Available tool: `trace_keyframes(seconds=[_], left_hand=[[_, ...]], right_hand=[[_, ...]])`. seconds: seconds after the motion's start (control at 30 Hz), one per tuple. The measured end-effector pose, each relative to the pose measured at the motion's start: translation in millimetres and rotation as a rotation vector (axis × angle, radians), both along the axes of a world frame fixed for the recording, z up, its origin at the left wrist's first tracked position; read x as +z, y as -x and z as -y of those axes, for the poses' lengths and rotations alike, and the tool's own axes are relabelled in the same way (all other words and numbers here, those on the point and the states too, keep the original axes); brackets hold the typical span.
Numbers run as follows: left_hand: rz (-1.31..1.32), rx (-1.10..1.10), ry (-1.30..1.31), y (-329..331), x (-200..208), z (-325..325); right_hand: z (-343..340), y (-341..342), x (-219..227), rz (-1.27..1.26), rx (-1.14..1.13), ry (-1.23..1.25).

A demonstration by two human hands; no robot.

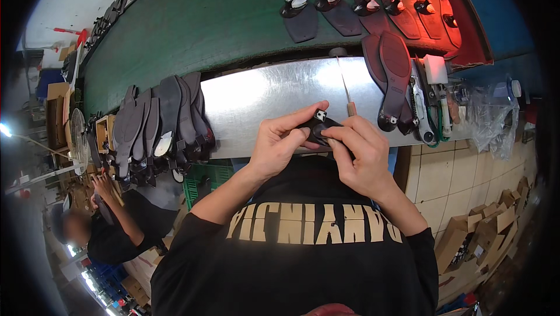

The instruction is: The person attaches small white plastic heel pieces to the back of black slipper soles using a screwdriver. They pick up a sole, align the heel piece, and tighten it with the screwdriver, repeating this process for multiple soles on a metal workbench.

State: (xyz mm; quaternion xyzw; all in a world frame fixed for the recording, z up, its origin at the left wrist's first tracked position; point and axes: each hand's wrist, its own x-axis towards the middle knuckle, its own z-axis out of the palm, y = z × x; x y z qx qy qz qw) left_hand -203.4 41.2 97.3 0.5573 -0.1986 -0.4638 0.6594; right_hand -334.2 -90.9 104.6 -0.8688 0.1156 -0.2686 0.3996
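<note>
Close to my body, at the near edge of a shiny metal bench (262,97), my two hands hold a dark shoe part (319,125) with a small pale square patch on its end. It looks like the heel end of a sole; the fingers hide most of it. My left hand (276,144) grips it from the left, thumb bent onto it. From the other side my right hand (363,154) pinches it between thumb and fingers. Just beyond the right hand lies a thin metal tool with a brown handle (351,109).
Dark soles (140,120) are piled left. More soles (394,62) lie right, beside scissors, hand tools and a white block (435,70). Across the bench, a green belt (192,18) carries shoe parts under red light. A co-worker (125,223) sits left; cardboard boxes (481,231) stand lower right.
</note>
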Motion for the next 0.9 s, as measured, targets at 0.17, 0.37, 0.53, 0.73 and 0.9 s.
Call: trace_keyframes(seconds=[0.17,0.37,0.53,0.73,0.9], left_hand=[[-0.053,0.004,0.013,0,-1,1],[-0.076,-0.016,-0.071,-6,-2,3],[-0.093,-0.047,-0.101,-11,-1,6],[-0.107,-0.058,-0.133,-13,2,8],[-0.095,-0.024,-0.106,-11,1,10]], right_hand=[[4,0,0,-0.015,0.051,0.072],[13,2,2,-0.07,0.171,-0.027],[14,4,0,-0.161,0.174,-0.159],[11,4,-9,-0.104,0.123,-0.187],[8,3,-15,-0.042,0.08,-0.194]])
